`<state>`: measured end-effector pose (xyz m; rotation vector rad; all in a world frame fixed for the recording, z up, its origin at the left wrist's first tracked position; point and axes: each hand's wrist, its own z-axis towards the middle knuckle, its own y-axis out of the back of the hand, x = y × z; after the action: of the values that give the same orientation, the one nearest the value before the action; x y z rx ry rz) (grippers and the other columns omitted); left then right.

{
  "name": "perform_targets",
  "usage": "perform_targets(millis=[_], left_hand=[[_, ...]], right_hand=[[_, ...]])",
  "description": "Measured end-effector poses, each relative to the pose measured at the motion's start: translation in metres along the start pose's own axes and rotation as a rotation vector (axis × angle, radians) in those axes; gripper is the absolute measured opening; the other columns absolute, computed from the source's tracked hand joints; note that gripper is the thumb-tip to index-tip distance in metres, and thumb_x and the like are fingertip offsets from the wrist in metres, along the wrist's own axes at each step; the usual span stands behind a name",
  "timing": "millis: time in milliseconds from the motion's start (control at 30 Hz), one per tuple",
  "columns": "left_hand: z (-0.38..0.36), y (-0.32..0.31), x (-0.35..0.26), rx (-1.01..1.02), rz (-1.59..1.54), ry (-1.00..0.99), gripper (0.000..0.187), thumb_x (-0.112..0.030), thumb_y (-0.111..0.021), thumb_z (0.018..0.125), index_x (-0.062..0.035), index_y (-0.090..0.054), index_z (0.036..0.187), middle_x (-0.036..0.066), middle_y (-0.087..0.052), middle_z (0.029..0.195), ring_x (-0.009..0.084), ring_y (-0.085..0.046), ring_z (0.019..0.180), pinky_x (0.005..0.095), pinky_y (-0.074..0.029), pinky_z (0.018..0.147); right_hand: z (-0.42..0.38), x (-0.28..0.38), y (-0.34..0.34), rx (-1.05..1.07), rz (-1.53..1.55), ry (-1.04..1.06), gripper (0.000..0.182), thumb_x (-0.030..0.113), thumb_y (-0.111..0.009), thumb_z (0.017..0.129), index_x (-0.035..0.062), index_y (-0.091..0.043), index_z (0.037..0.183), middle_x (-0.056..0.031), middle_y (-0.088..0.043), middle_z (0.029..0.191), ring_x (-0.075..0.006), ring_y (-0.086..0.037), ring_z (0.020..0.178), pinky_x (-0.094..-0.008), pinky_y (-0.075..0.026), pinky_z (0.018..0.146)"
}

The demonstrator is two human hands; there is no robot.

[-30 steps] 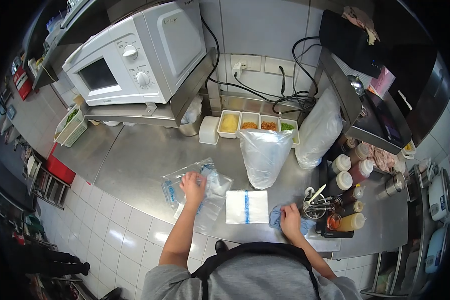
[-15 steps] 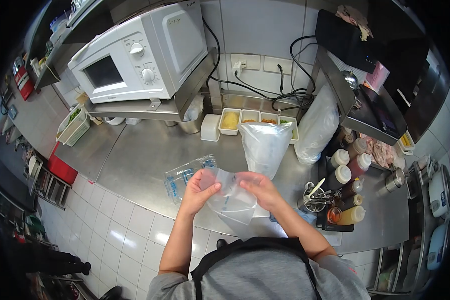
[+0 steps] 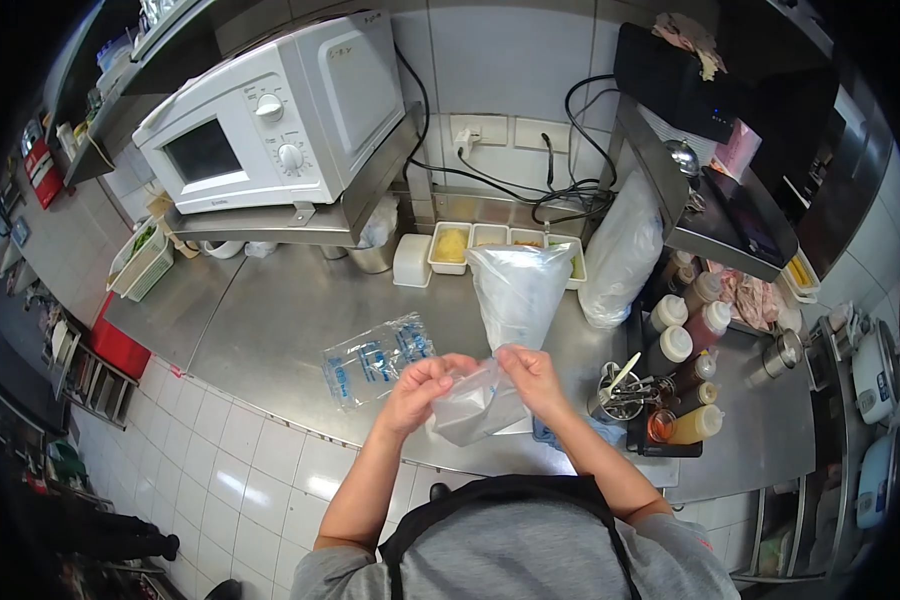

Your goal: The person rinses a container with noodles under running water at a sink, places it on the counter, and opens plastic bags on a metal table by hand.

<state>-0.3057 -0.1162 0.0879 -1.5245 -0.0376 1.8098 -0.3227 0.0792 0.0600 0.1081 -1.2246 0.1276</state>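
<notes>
A thin translucent plastic bag (image 3: 475, 405) hangs between my two hands in front of my body. My left hand (image 3: 422, 388) pinches its left upper edge between thumb and fingers. On the other side, my right hand (image 3: 530, 380) is closed on the bag's upper right edge. Just beyond my hands, a larger white plastic bag (image 3: 522, 290) stands on the steel counter, its contents hidden. Left of my hands, a clear flat wrapper with blue print (image 3: 375, 355) lies on the counter.
Food tubs (image 3: 450, 248) line the wall. Squeeze bottles (image 3: 675, 345) and a metal cup of utensils (image 3: 618, 390) stand at right. A microwave (image 3: 255, 125) sits on a raised shelf at left. A tall plastic bag (image 3: 618, 255) leans near the right shelf.
My hands have gathered and lowered the bag, which hung longer and more spread out before. My right hand has turned and now bunches its edge.
</notes>
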Motion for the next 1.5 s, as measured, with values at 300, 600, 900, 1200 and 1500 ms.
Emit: perform_targets(millis=[300,600,900,1200,1500], left_hand=[[0.018,-0.013,0.056,-0.066,0.002,0.426,0.026,-0.027,-0.049,0.092,-0.0041,-0.058,0.1,-0.003,-0.058,0.082,0.0075,-0.055,0.079,0.0208,-0.045,0.072],[0.14,0.002,-0.023,-0.106,0.274,0.006,0.018,-0.022,-0.054,0.09,-0.0049,-0.056,0.084,0.003,-0.059,0.075,0.0126,-0.057,0.063,0.028,-0.049,0.063],[0.108,0.08,0.148,-0.523,0.331,0.46,0.017,-0.015,-0.047,0.089,-0.0035,-0.058,0.086,0.003,-0.052,0.057,0.0091,-0.042,0.043,0.0239,-0.029,0.034],[0.097,0.02,0.181,-0.96,0.786,0.009,0.025,-0.022,-0.038,0.095,0.002,-0.043,0.096,0.019,-0.057,0.082,0.0326,-0.057,0.082,0.0412,-0.042,0.075],[0.02,-0.046,0.182,-0.185,1.152,0.103,0.02,-0.018,-0.057,0.082,-0.007,-0.054,0.099,0.012,-0.049,0.101,0.026,-0.046,0.101,0.0483,-0.033,0.082]], right_hand=[[0.001,0.005,0.036,-0.196,0.614,-0.458,0.026,0.028,-0.054,0.09,0.0093,-0.054,0.072,0.0058,-0.05,0.062,-0.0049,-0.043,0.051,-0.0197,-0.035,0.049],[0.085,0.073,0.093,-0.159,0.078,-0.088,0.009,0.012,-0.06,0.084,0.0055,-0.057,0.078,0.0017,-0.055,0.064,-0.0061,-0.051,0.053,-0.0211,-0.042,0.05],[0.069,-0.145,0.07,-0.59,-0.534,-0.254,0.02,0.014,-0.048,0.085,-0.0036,-0.056,0.078,-0.0264,-0.058,0.076,-0.041,-0.058,0.073,-0.0438,-0.043,0.063],[0.07,-0.146,0.057,-0.728,-0.505,-0.136,0.015,0.012,-0.048,0.087,-0.0007,-0.053,0.081,-0.0239,-0.058,0.074,-0.0408,-0.057,0.073,-0.0452,-0.043,0.063],[-0.053,-0.094,0.073,-0.372,-0.75,-0.098,0.015,0.013,-0.057,0.081,0.0017,-0.059,0.091,-0.0168,-0.057,0.083,-0.0359,-0.057,0.076,-0.0412,-0.044,0.065]])
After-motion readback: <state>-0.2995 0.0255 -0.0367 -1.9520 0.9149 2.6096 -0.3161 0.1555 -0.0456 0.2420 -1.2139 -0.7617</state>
